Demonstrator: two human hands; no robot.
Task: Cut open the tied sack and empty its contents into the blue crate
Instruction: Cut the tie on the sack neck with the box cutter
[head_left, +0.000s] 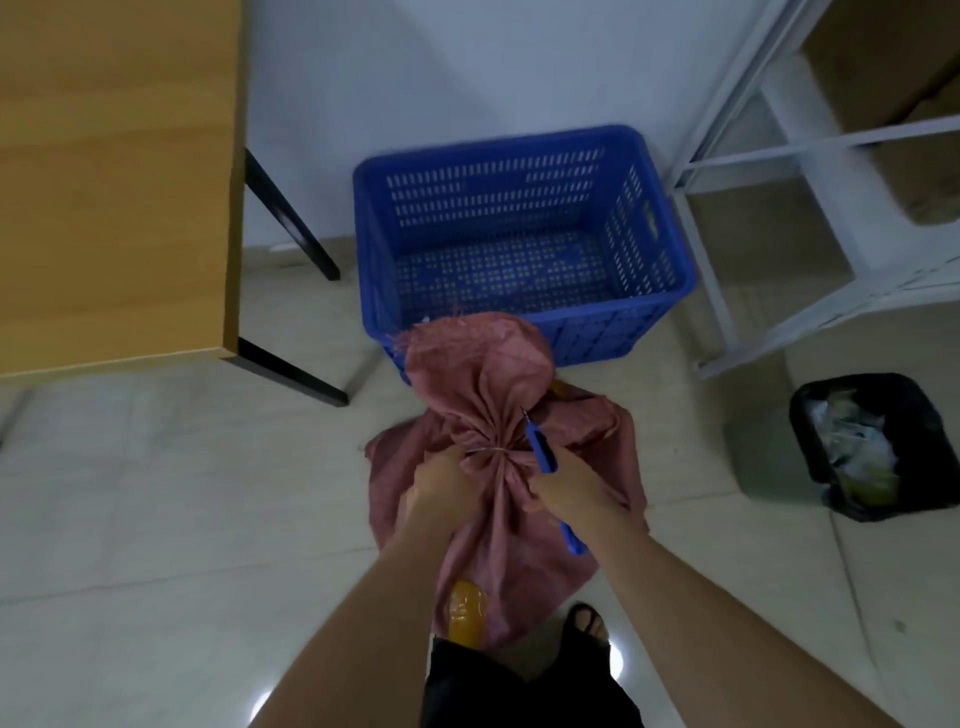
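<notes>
Fingers (441, 475) of the left hand (439, 486) are curled round the sack (498, 467) neck.
Tie (491, 451) is steadied at lower centre so the cutter (540, 449), gripped by the right hand (563, 488), can reach it.

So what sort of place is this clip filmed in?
Probably a storeroom or back room of a workplace. A white metal shelving rack holds cardboard boxes, a plain wooden table stands against the wall, and a lined bin sits on the tiled floor.
</notes>
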